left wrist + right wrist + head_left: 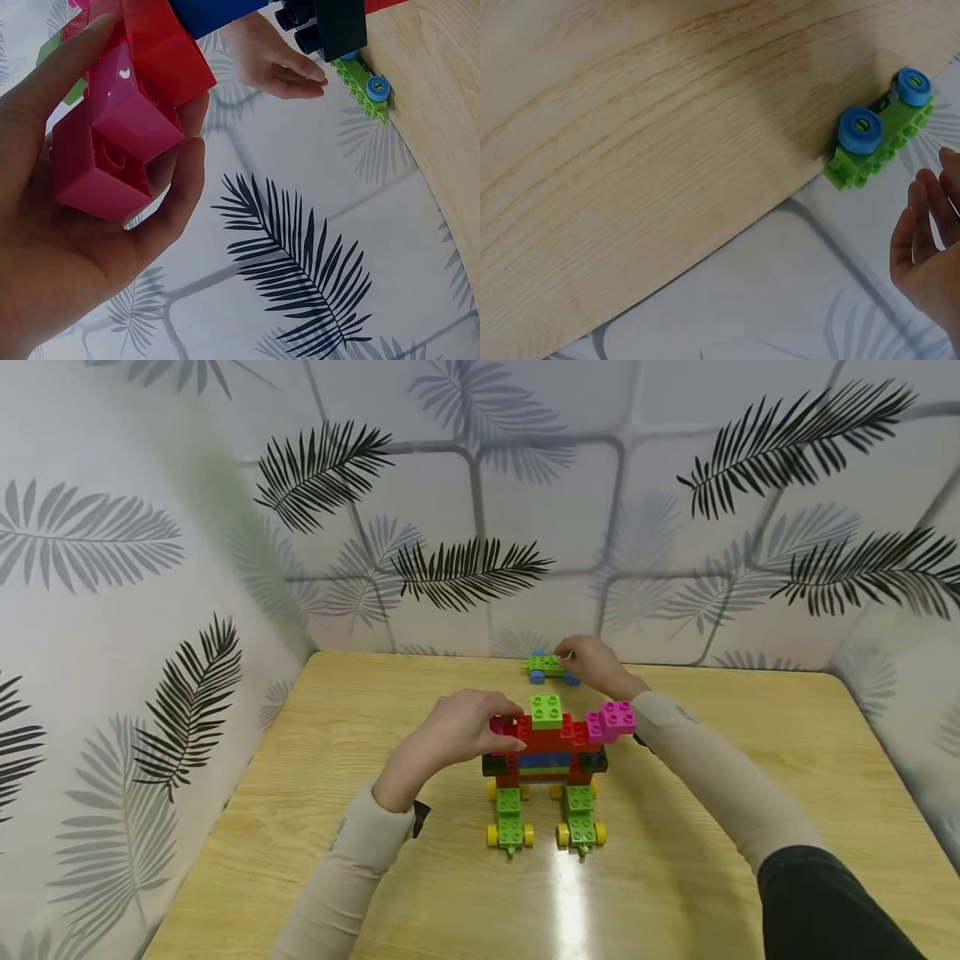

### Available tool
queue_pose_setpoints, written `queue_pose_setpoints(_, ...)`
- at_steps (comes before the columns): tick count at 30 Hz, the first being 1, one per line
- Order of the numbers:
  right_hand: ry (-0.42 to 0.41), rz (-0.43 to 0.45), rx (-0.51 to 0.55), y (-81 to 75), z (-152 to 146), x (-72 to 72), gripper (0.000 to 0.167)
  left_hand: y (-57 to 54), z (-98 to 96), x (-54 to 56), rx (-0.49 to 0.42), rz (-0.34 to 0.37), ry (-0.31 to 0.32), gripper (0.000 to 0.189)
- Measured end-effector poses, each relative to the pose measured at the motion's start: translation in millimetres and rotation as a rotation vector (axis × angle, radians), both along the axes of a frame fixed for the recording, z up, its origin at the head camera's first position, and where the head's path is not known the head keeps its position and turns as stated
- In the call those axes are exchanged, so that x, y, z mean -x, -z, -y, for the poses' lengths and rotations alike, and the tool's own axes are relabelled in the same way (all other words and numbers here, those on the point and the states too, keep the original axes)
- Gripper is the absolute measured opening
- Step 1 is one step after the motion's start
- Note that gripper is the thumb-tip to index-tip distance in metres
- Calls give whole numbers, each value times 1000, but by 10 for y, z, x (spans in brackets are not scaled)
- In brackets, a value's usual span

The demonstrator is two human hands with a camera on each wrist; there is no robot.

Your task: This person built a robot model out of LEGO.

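Observation:
A figure of toy building blocks [546, 742] stands in the middle of the table, with a red top, blue and black bricks below and green wheeled bases with yellow wheels underneath. My left hand [467, 727] grips its left end, thumb and fingers round the pink bricks [133, 109] there. At the back edge of the table sits a green wheeled base [889, 131] with blue wheels. My right hand [600, 667] is beside its right end, fingers loosely bent; in the right wrist view they hold nothing and show a gap from it.
Pink bricks [618, 718] jut out at the figure's right end, near my right sleeve. A lime brick [546, 712] tops the figure. Behind the wooden table [300, 827] rises a leaf-patterned backdrop [540, 510], close to the green base.

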State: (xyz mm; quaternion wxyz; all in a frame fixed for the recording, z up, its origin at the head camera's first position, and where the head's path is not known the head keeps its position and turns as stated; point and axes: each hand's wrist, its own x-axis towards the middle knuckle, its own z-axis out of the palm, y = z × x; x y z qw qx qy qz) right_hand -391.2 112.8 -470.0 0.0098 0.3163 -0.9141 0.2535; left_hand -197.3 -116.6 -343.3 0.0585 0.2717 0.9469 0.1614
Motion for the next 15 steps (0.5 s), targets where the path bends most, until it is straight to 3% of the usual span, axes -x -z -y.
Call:
queue_pose_setpoints(6,46,-43,-85,118,50,35,37,8,-20,-6,-6,18,0,42)
queue_pose_setpoints(15,119,30,-226,218,169,61,43,2,25,11,6,-4,-10,43)
